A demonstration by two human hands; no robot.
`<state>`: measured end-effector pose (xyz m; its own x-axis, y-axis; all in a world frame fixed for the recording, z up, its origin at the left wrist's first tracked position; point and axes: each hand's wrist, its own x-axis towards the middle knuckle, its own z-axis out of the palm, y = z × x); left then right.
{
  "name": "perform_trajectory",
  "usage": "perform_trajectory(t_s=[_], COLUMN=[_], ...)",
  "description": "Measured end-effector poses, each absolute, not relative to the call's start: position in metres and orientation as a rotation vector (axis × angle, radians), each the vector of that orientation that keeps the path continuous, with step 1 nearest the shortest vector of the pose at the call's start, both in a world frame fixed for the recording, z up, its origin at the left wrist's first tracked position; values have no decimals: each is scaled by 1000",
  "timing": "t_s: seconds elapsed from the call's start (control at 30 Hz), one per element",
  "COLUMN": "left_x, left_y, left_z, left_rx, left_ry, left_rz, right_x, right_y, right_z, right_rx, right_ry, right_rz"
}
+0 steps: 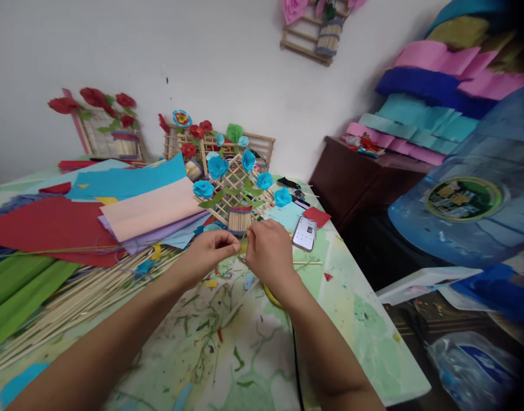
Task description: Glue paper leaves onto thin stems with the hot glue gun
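Side by side over the near middle of the table, my left hand (217, 248) and my right hand (268, 248) are both closed in a pinch. Something small and yellowish-green shows between the fingertips, too blurred to name. Right behind them stands a wooden stick lattice (235, 180) with blue paper flowers (218, 166) and green leaves. A small stick basket (240, 220) with a blue band is at its foot, close beyond my right fingers. Beneath my right wrist, part of a yellow roll (273, 295) shows; my arm hides the remainder.
Colored paper sheets (148, 211) and a bundle of thin sticks (95, 297) cover the left side. A phone (305, 233) lies right of my hands. Green scraps litter the tablecloth (253, 365). A large blue water bottle (463, 188) stands beyond the table's right edge.
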<state>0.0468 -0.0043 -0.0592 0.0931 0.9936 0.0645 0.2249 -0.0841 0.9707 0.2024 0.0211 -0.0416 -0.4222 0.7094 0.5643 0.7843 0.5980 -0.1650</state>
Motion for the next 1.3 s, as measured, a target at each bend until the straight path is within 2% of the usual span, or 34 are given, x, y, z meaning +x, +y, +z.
perform_trajectory(t_s=[0.37, 0.67, 0.97, 1.2, 1.3], left_x=[48, 44, 40, 37, 36], left_y=[-7, 0, 1, 3, 3], left_z=[-52, -61, -56, -53, -53], left_rx=[1344, 1229, 1115, 1055, 1066], left_ry=[1220, 1143, 1141, 1156, 1168], left_rz=[1033, 1104, 1161, 1257, 1238], right_x=[218, 232, 208, 192, 188], right_y=[51, 55, 43, 18, 12], right_z=[-50, -41, -49, -51, -53], right_rx=[-1392, -1343, -1139, -935, -971], right_ry=[-2028, -1833, -2049, -2050, -2011], right_rz=[-324, 103, 184, 757, 828])
